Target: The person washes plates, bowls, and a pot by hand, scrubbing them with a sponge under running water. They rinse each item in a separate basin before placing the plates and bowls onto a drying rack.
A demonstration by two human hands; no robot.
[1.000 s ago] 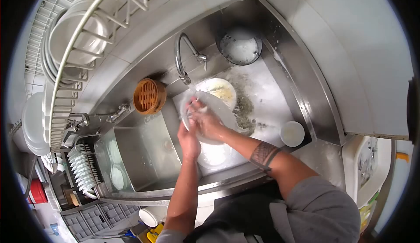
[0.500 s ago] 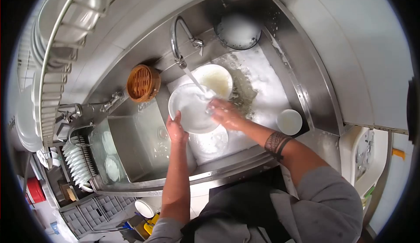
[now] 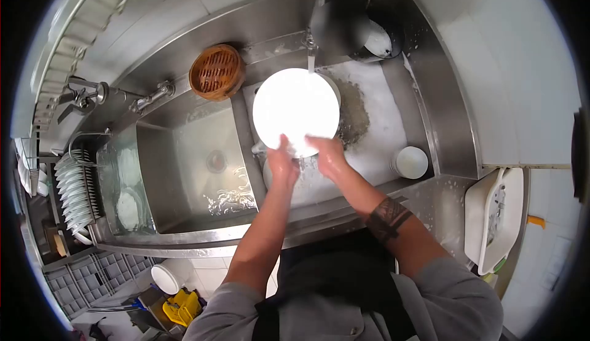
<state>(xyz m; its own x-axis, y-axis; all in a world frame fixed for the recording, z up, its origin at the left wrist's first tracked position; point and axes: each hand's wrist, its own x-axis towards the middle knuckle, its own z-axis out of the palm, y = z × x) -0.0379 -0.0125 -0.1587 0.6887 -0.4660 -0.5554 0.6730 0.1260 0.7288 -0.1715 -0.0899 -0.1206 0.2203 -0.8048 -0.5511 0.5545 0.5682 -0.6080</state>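
Observation:
A round white plate [image 3: 296, 110], glaringly bright, is held over the soapy sink basin [image 3: 393, 110], near the tap's stream. My left hand [image 3: 283, 163] grips its lower edge, thumb on the near face. At the lower right edge, my right hand [image 3: 329, 156] also holds the plate; some of its fingers are hidden or blurred. Water runs from the tap [image 3: 311, 43] just behind the plate's top edge. Another white dish [image 3: 335, 89] shows partly behind the plate. Suds and murky water surround it.
A bamboo steamer [image 3: 216, 72] stands on the sink's back ledge. Left lies a second basin [image 3: 190, 156], then a rack of white plates [image 3: 77, 190]. White bowls [image 3: 410, 162] sit at the foamy basin's right corner. A white tub [image 3: 495, 218] is farther right.
The plate has turned up toward the camera and moved slightly up and right. My right hand has shifted from its face to its lower edge. The view has swung too.

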